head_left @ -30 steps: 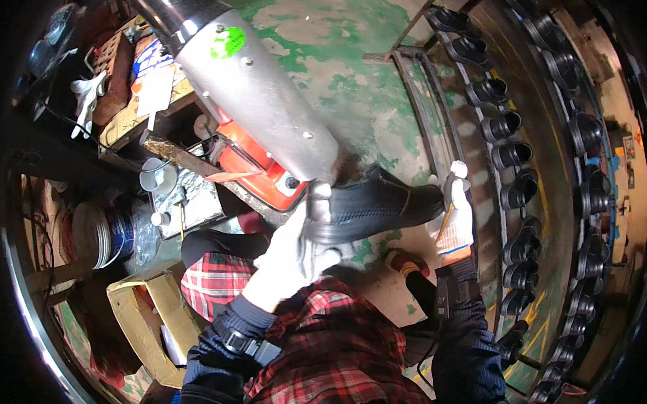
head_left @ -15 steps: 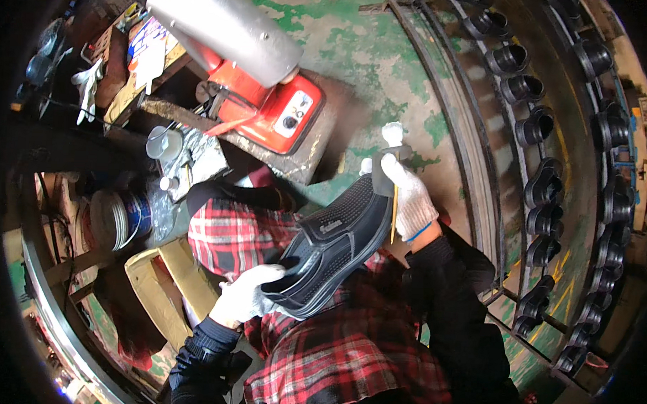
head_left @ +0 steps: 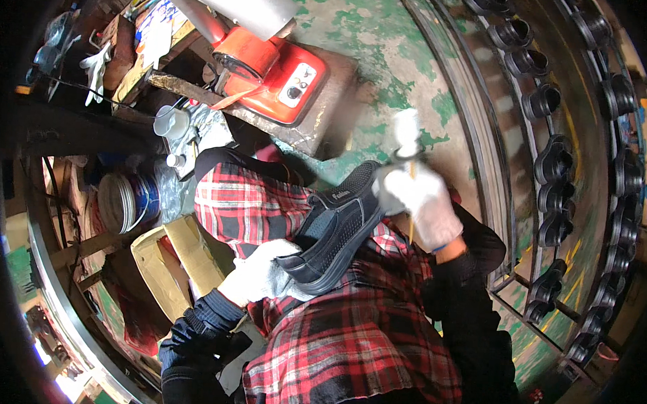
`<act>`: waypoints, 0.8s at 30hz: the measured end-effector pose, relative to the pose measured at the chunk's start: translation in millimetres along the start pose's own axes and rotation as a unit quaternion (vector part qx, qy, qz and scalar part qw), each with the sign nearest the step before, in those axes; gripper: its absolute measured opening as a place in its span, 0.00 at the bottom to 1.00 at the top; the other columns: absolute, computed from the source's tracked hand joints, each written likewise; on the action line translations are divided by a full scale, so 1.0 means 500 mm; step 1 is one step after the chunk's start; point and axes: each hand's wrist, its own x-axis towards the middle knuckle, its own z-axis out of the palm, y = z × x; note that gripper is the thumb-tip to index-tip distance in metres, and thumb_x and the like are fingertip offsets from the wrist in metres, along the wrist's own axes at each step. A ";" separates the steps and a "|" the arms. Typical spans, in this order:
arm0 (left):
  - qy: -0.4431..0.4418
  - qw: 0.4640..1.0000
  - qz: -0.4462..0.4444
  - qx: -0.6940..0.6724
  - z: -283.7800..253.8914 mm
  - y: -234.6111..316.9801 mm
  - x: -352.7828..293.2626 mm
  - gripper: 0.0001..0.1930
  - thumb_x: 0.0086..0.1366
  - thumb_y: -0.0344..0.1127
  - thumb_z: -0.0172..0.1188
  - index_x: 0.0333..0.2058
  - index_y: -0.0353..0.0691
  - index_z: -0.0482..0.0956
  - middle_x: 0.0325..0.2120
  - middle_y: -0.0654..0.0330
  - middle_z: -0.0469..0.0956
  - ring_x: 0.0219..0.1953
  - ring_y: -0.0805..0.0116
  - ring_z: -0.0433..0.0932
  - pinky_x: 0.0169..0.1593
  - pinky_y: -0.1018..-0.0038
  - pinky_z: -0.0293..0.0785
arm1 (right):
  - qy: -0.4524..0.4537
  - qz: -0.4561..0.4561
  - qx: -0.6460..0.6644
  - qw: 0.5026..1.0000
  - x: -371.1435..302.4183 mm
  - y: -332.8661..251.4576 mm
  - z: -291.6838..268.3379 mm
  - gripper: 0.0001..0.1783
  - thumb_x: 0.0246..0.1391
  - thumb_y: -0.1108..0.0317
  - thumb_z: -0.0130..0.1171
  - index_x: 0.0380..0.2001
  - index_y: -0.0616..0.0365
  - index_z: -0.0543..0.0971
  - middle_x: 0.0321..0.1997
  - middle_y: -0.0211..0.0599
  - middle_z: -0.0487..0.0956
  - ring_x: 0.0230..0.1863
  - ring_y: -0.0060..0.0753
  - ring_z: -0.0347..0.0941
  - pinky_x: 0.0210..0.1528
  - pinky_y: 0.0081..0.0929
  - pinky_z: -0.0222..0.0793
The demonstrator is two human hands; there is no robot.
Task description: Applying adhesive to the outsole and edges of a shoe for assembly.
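A black slip-on shoe with a perforated upper lies tilted above my lap, its toe pointing up and to the right. My left hand, in a white glove, grips it round the heel. At the toe, my white-gloved right hand is closed and smeared by motion. A thin yellowish stick passes through its fingers. Beyond them, a blurred white wad appears to be the stick's far end. A dark grey flat piece sits between the fingers and the toe, partly hidden.
Racks of black shoes run along the right. Ahead stands a red machine with a silver cylinder. To the left are a clear plastic cup, a small white bottle, a bucket and an open cardboard box.
My right hand has shifted right and slightly down with the stick, and the grey piece has moved down against the toe. The shoe has turned more upright in my left hand.
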 end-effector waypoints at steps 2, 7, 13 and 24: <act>-0.029 0.999 0.009 -0.020 -0.004 -0.007 0.003 0.23 0.71 0.47 0.51 0.54 0.33 0.75 0.50 0.46 0.79 0.52 0.48 0.79 0.57 0.47 0.76 | -0.099 -0.017 -0.108 0.989 -0.047 -0.010 0.041 0.16 0.60 0.59 0.62 0.42 0.61 0.81 0.30 0.36 0.81 0.31 0.23 0.78 0.34 0.27 0.74; 0.156 0.977 0.104 0.100 -0.017 -0.032 0.013 0.15 0.69 0.41 0.57 0.46 0.36 0.78 0.40 0.54 0.81 0.44 0.61 0.81 0.49 0.59 0.82 | -0.175 -0.231 -0.390 0.874 -0.096 0.012 0.142 0.20 0.58 0.48 0.62 0.33 0.56 0.80 0.22 0.42 0.80 0.19 0.44 0.77 0.21 0.38 0.72; 0.043 0.996 0.018 0.073 -0.005 -0.031 0.007 0.16 0.70 0.39 0.54 0.47 0.33 0.80 0.42 0.54 0.83 0.46 0.62 0.81 0.54 0.67 0.77 | -0.049 -0.221 -0.290 0.930 -0.073 0.036 0.101 0.18 0.56 0.50 0.65 0.28 0.54 0.78 0.21 0.41 0.80 0.23 0.48 0.79 0.27 0.42 0.75; 0.090 0.993 0.030 0.070 0.024 -0.035 0.020 0.20 0.72 0.44 0.52 0.52 0.34 0.77 0.46 0.52 0.82 0.44 0.61 0.83 0.48 0.64 0.82 | -0.166 -0.109 -0.191 0.961 -0.087 0.038 0.096 0.20 0.53 0.49 0.67 0.38 0.54 0.84 0.29 0.46 0.83 0.31 0.48 0.82 0.36 0.36 0.77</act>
